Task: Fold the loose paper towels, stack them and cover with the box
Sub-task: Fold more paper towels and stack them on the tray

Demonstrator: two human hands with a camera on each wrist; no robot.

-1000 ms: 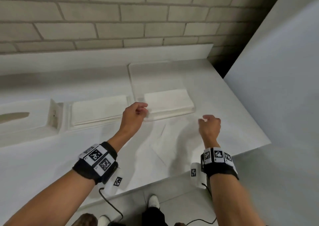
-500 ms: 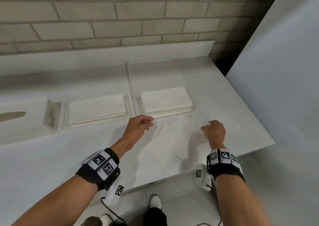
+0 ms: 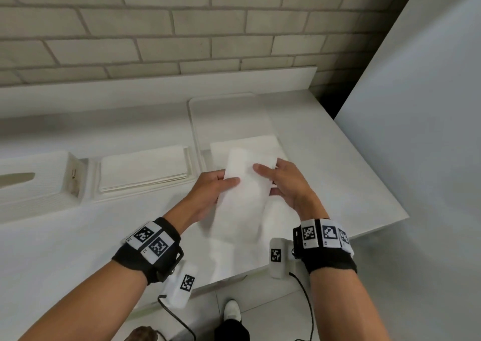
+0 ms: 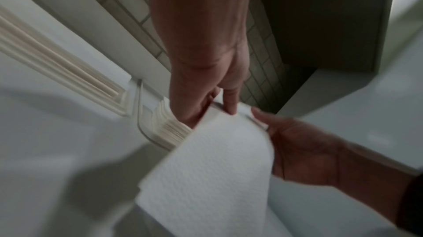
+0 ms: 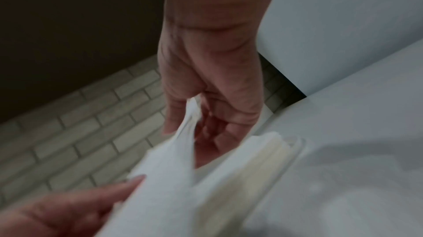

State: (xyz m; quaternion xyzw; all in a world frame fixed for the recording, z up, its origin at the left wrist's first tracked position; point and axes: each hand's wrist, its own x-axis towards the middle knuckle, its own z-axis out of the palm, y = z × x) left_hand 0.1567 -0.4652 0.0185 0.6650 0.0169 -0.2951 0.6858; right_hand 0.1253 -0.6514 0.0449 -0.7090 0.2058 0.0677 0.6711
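Both hands hold one white paper towel [image 3: 243, 197] in the air over the table's front, its top bent over in a fold. My left hand [image 3: 226, 182] pinches the towel's upper left edge, thumb on top. My right hand [image 3: 265, 180] pinches the upper right edge. In the left wrist view the towel [image 4: 210, 168] hangs from my left hand [image 4: 219, 103], with the right hand [image 4: 297, 146] beside it. Just behind the hands, a stack of folded towels [image 3: 263, 145] lies on a flat tray [image 3: 226, 116]. The white box [image 3: 31, 184] with an oval slot stands far left.
A second stack of folded towels [image 3: 143, 166] lies in a tray between the box and the right tray. A brick wall [image 3: 182, 28] runs behind the white table [image 3: 78, 236]. A grey panel [image 3: 416, 132] stands at the right. The table's edge is close to my wrists.
Both hands were apart, low over the loose sheets on the table. They have since come together and lifted one sheet, which now hangs folded between them.
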